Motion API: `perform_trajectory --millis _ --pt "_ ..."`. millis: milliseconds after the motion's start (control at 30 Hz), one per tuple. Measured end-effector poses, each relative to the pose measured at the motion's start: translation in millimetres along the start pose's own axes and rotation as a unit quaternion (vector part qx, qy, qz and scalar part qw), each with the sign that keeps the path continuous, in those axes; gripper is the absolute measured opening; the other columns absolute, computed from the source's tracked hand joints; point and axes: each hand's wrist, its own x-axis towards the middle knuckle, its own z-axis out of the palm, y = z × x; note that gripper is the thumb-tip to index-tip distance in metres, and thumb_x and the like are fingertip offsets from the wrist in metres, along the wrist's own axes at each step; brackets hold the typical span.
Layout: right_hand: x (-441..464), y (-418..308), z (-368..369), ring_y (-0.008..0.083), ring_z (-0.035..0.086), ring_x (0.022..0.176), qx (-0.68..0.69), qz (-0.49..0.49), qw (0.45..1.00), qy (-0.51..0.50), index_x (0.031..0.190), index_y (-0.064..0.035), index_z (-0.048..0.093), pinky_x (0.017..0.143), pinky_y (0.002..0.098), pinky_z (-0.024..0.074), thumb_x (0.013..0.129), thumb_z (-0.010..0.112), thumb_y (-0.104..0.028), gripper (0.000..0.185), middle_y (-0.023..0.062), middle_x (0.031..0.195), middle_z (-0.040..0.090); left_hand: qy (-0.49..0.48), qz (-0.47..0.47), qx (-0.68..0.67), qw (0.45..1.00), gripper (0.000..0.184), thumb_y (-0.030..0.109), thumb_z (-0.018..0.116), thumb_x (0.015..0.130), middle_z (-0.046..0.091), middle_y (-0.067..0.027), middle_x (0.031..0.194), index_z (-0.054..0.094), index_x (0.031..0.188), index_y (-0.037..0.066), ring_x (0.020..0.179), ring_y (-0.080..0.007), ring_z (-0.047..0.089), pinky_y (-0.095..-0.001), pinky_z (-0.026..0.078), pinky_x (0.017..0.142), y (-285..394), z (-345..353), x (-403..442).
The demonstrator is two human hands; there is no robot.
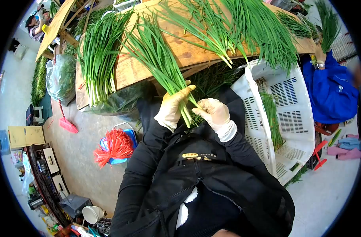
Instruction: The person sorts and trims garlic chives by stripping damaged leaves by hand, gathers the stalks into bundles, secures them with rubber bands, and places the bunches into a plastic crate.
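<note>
My left hand (173,106), in a pale glove with a yellowed palm and fingers, is wrapped around a bunch of garlic chives (158,57). Its white stem ends point down toward my lap, and its green leaves slant up over the table edge. Close by on the right, my right hand (216,115), also gloved, has thumb and forefinger pinched together on a thin chive stalk beside the bunch. A tied-looking bundle of chives (99,59) lies at the table's left, with loose chives (206,33) and a larger pile (263,35) farther right.
The wooden table (129,71) curves ahead of me. A white slatted basket (291,118) with some chives stands to my right. Red plastic ties (115,146) sit on a blue container at left. A co-worker in a blue sleeve (330,93) holds chives (328,25) at far right.
</note>
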Motion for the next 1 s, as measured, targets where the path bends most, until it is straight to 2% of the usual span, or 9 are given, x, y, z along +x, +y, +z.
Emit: perform_trajectory --millis 67,233,300,567,600,733,833,933,1000 --pt "-2 9 8 0.0234 0.056 0.062 0.210 0.066 0.974 -0.058 0.074 -0.0082 0.060 0.056 0.0305 0.0452 0.073 0.066 -0.026 0.019 0.0068 0.068 0.056 0.006 -0.008 -0.022 1.000 0.032 0.005 0.061 0.079 0.062 -0.0103 0.097 0.051 0.108 -0.001 0.084 -0.0152 0.059 -0.0255 0.045 0.072 4 2 -5" --pt "-5 4 7 0.0126 0.054 0.059 0.347 0.105 0.927 -0.099 0.073 -0.0046 0.059 0.053 0.0240 0.0434 0.084 0.057 -0.019 0.019 0.0045 0.065 0.055 -0.007 0.002 -0.021 1.000 0.037 0.006 0.061 0.079 0.061 -0.0081 0.099 0.049 0.113 0.000 0.087 -0.0127 0.059 -0.0221 0.046 0.069 5 1 -11" --pt "-8 9 14 0.0075 0.052 0.059 0.493 0.141 0.850 -0.120 0.075 -0.0035 0.058 0.053 0.0210 0.0418 0.088 0.052 -0.018 0.021 0.0020 0.067 0.055 -0.029 -0.011 -0.027 0.999 0.038 0.006 0.061 0.078 0.061 -0.0081 0.100 0.049 0.114 0.000 0.089 -0.0127 0.059 -0.0220 0.046 0.070 6 -3 -12" --pt "-5 12 4 0.0059 0.049 0.061 0.499 0.208 0.825 -0.161 0.103 -0.0031 0.056 0.057 0.0190 0.0403 0.088 0.051 -0.029 0.030 0.0000 0.074 0.058 -0.028 -0.024 -0.036 0.999 0.040 0.009 0.061 0.079 0.060 -0.0090 0.099 0.048 0.116 0.001 0.082 -0.0126 0.059 -0.0247 0.048 0.073 9 -4 -12" --pt "-4 4 7 0.0068 0.050 0.062 0.550 0.205 0.794 -0.158 0.098 -0.0029 0.058 0.059 0.0189 0.0407 0.088 0.051 -0.028 0.028 0.0006 0.075 0.058 -0.040 -0.037 -0.022 0.998 0.041 0.011 0.061 0.079 0.061 -0.0087 0.098 0.048 0.117 0.002 0.081 -0.0128 0.058 -0.0250 0.047 0.071 9 -5 -11" --pt "-5 11 18 0.0072 0.051 0.064 0.417 0.101 0.890 -0.155 0.081 -0.0017 0.060 0.061 0.0201 0.0419 0.090 0.048 -0.025 0.027 0.0012 0.073 0.058 -0.030 -0.014 -0.020 0.999 0.041 0.012 0.061 0.080 0.063 -0.0072 0.095 0.047 0.118 0.003 0.078 -0.0111 0.058 -0.0241 0.046 0.066 0 -7 -8" --pt "-6 7 21 0.0072 0.049 0.057 0.530 0.140 0.828 -0.119 0.079 -0.0022 0.060 0.055 0.0185 0.0401 0.090 0.048 -0.024 0.027 0.0001 0.068 0.055 -0.038 -0.006 -0.061 0.997 0.039 0.010 0.061 0.080 0.062 -0.0079 0.098 0.049 0.116 0.003 0.088 -0.0129 0.059 -0.0224 0.044 0.068 0 -10 -8" --pt "-13 6 27 0.0060 0.043 0.049 0.767 0.284 0.560 -0.133 0.089 -0.0011 0.056 0.042 0.0149 0.0330 0.088 0.049 -0.026 0.025 0.0025 0.069 0.055 -0.092 -0.014 -0.099 0.991 0.046 0.014 0.064 0.078 0.063 -0.0042 0.096 0.046 0.119 0.004 0.074 -0.0098 0.056 -0.0230 0.046 0.065 -1 -10 -6" --pt "-18 8 26 0.0053 0.041 0.048 0.808 0.352 0.444 -0.161 0.093 0.0022 0.054 0.042 0.0152 0.0327 0.089 0.048 -0.024 0.028 -0.0006 0.063 0.049 -0.093 0.003 -0.111 0.989 0.046 0.014 0.064 0.078 0.063 -0.0041 0.096 0.046 0.120 0.003 0.077 -0.0105 0.057 -0.0224 0.045 0.064 1 -7 -4"
